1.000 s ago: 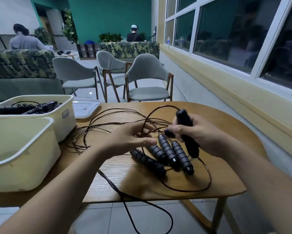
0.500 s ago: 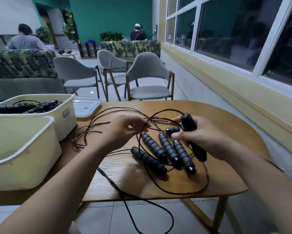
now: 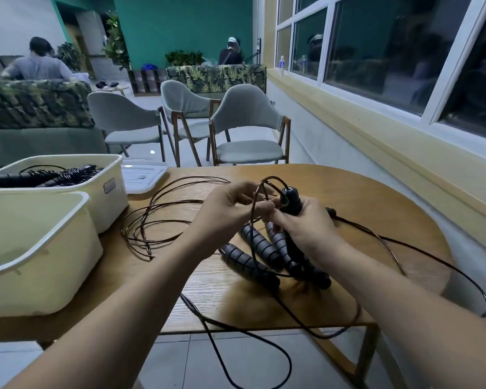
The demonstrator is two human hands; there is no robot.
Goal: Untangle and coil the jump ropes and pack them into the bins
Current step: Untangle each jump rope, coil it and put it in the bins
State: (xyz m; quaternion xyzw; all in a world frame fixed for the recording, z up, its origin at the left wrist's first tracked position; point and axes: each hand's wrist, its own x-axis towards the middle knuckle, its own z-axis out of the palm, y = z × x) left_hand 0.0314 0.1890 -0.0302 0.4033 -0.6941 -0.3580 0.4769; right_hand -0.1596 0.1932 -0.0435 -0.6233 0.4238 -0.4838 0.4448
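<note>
My right hand (image 3: pixel 303 230) grips a black jump-rope handle (image 3: pixel 291 202) upright above the wooden table (image 3: pixel 376 209). Close beside it, my left hand (image 3: pixel 225 211) pinches the thin dark cord (image 3: pixel 257 197) that loops out of that handle's top. Three ribbed black handles (image 3: pixel 260 245) lie side by side on the table under my hands. Tangled cords (image 3: pixel 157 220) spread to the left, and loops hang over the front and right table edges. An empty cream bin (image 3: pixel 37 248) stands at the near left. Behind it a second bin (image 3: pixel 107 189) holds coiled ropes.
A white bin lid (image 3: pixel 143 175) lies behind the far bin. Three grey chairs (image 3: pixel 244 127) stand beyond the table. Two people sit by patterned sofas far back. A wall with windows runs along the right.
My left hand has risen from the table to meet the right hand and taken hold of the cord. The right hand has lifted the handle more upright. A cord now trails off the right edge.
</note>
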